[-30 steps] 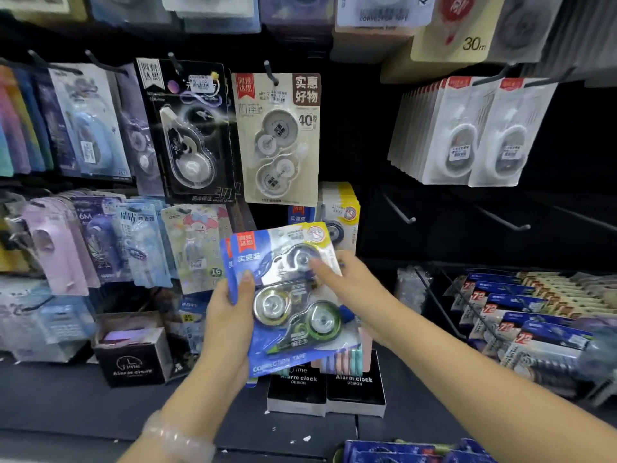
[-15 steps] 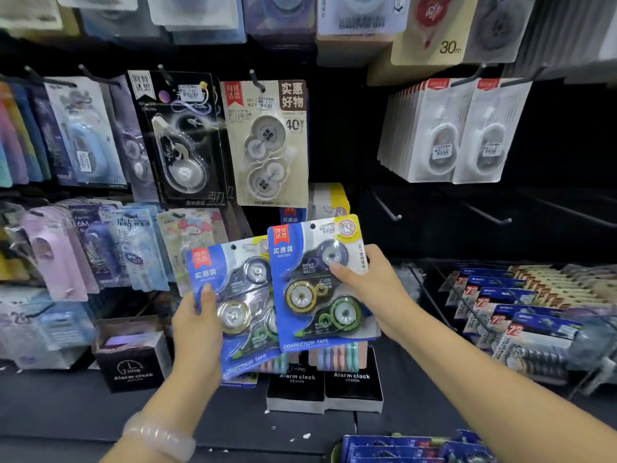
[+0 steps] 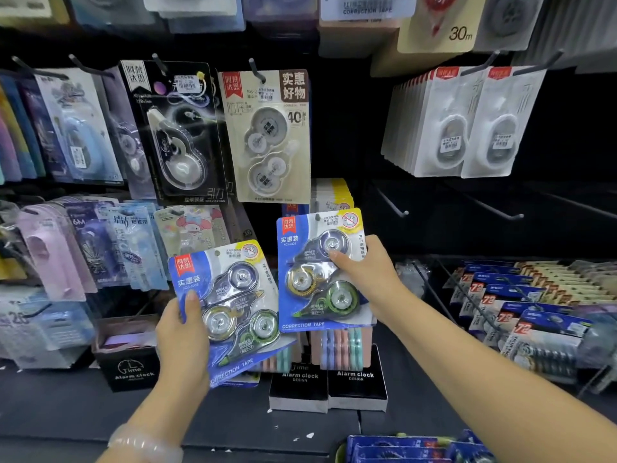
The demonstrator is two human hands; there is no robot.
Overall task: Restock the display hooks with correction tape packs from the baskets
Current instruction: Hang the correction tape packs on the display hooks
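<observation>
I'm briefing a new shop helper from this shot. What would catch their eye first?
Two blue correction tape packs at centre: the right hand holds the upright pack up to the display, the left hand grips the tilted pack lower left. Bare hooks stick out of the dark panel to the right.

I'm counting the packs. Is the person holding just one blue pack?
No, the left hand holds one blue pack and the right hand holds another blue pack.

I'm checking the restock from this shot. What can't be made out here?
- Hook behind the right-hand pack, head view: hidden by its card, so threading is unclear.
- Price labels on both packs: too small.
- Basket stock: cut off by the bottom edge.
- Left-hand stack: count hidden by the front pack.
</observation>
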